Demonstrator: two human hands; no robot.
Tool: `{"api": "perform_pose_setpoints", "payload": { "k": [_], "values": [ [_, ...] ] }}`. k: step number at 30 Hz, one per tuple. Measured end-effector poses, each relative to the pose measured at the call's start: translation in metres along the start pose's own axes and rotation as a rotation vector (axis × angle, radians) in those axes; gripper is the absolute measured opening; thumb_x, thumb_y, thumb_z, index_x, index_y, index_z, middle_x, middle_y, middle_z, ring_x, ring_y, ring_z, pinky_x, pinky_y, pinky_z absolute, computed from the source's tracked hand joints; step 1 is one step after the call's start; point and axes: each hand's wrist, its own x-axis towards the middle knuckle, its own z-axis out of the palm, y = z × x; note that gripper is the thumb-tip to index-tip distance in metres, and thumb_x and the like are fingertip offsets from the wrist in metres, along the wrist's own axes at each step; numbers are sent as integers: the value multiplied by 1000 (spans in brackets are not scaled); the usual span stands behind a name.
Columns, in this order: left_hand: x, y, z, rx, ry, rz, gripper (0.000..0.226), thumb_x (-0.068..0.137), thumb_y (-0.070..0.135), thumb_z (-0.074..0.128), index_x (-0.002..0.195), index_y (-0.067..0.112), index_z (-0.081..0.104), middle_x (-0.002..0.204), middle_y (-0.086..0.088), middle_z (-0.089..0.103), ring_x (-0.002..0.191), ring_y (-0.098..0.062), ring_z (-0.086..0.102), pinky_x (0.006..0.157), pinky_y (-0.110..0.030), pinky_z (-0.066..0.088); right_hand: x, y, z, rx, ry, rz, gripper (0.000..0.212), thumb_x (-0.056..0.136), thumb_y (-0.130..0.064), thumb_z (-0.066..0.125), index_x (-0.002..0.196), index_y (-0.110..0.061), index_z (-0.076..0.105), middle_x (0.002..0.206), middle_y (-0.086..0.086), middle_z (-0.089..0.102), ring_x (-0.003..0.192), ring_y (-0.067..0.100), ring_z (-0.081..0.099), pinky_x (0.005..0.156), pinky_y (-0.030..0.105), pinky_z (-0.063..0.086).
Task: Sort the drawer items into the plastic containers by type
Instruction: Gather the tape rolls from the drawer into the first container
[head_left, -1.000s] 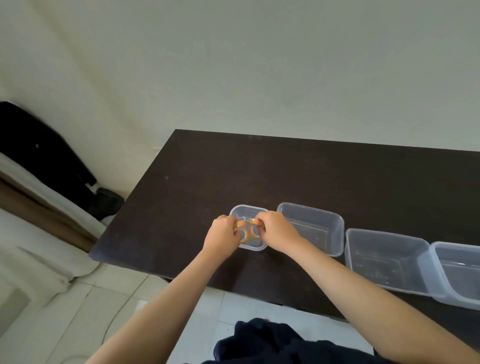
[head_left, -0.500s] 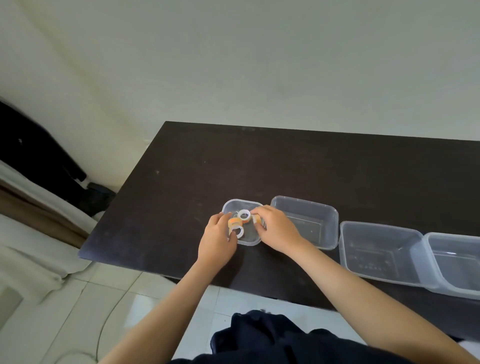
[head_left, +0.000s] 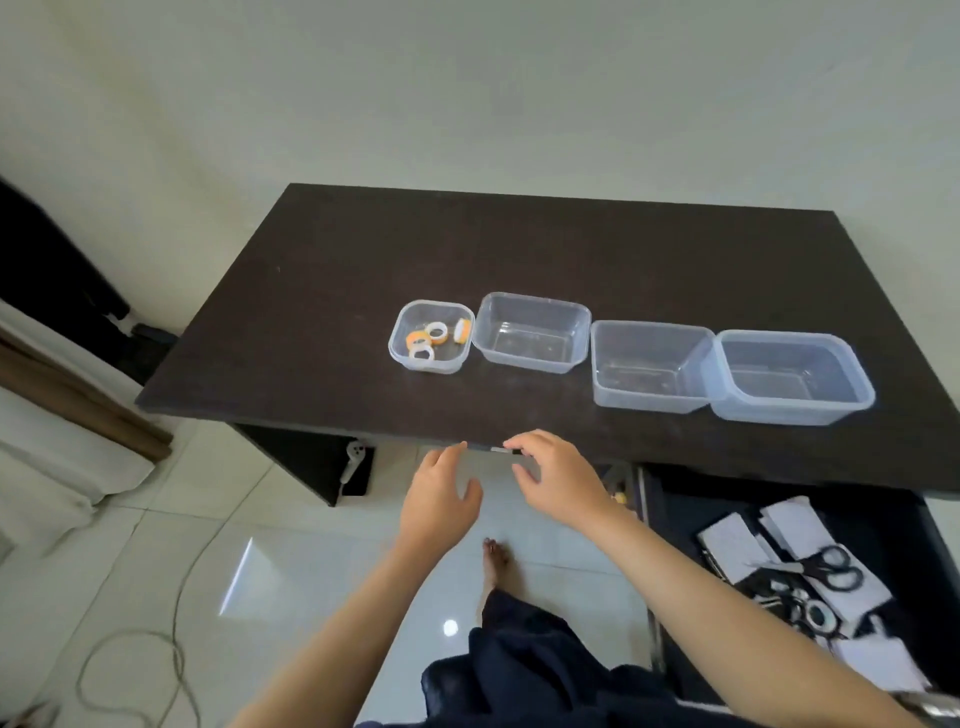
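Both hands, left hand (head_left: 439, 496) and right hand (head_left: 558, 480), fingers loose and empty off the tabletop's (head_left: 519, 249) near edge, tape rolls (head_left: 431, 338) in leftmost container (head_left: 402, 343)

Drawer (head_left: 883, 499) cut off at right edge — small items beneath scissors (head_left: 826, 569) indistinct.

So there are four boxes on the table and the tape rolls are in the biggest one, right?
Not quite. The head view shows four boxes on the table, but the tape rolls are in the smallest box, at the left end. The bigger ones look empty.
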Motion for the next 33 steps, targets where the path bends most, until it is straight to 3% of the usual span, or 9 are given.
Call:
{"api": "perform_pose_setpoints", "payload": {
  "k": [2, 6, 16, 20, 24, 28, 30, 33],
  "values": [
    [-22, 9, 22, 3, -72, 5, 49, 92, 26, 53, 138, 15, 42, 134, -4, 49, 121, -20, 49, 94, -30, 41, -37, 13, -4, -31, -29, 59, 32, 91, -15, 55, 122, -16, 59, 120, 0, 61, 112, 17, 57, 92, 31, 48],
    [-56, 36, 62, -5, -226, 62, 47, 92, 27, 53, 138, 18, 43, 136, -2, 48, 119, -20, 52, 98, -31, 45, -106, 43, -17, -16, -19, 244, 34, 91, -19, 56, 125, -17, 58, 120, -2, 62, 110, 13, 58, 89, 24, 46],
    [-80, 117, 162, -17, -471, 210, 34, 91, 22, 57, 124, 15, 57, 122, -3, 57, 108, -16, 56, 91, -21, 43, -219, 136, -74, 46, 50, 603, 28, 87, -17, 60, 115, -19, 62, 104, -2, 67, 95, 14, 63, 82, 35, 54],
    [-80, 150, 208, -30, -555, 178, 33, 88, 21, 61, 121, 15, 59, 119, -3, 59, 106, -16, 58, 90, -20, 45, -242, 185, -96, 15, -8, 741, 25, 86, -19, 60, 111, -19, 62, 102, 2, 68, 94, 21, 64, 81, 37, 54],
    [-69, 165, 247, 29, -578, 119, 37, 87, 25, 62, 123, 15, 57, 122, -4, 57, 105, -17, 58, 86, -18, 41, -252, 226, -105, -10, -177, 851, 25, 86, -19, 60, 111, -19, 63, 100, 4, 68, 94, 23, 62, 76, 27, 46],
    [-56, 166, 276, 149, -631, 12, 47, 87, 25, 61, 131, 13, 50, 130, -10, 48, 114, -26, 54, 98, -30, 43, -252, 256, -102, -23, -378, 878, 29, 83, -20, 58, 111, -21, 63, 109, 5, 66, 105, 24, 60, 88, 31, 49],
    [-52, 164, 287, 222, -665, -39, 52, 86, 26, 60, 134, 12, 46, 132, -14, 44, 116, -30, 52, 102, -36, 43, -251, 265, -101, -42, -376, 882, 27, 82, -18, 58, 110, -20, 62, 111, 6, 65, 105, 26, 60, 87, 33, 50],
    [-49, 162, 299, 309, -680, -79, 55, 85, 26, 60, 135, 11, 43, 137, -15, 38, 122, -34, 48, 104, -40, 42, -251, 277, -104, -72, -223, 880, 24, 84, -16, 61, 107, -15, 60, 115, 7, 56, 101, 28, 59, 82, 33, 49]
  ]
}}
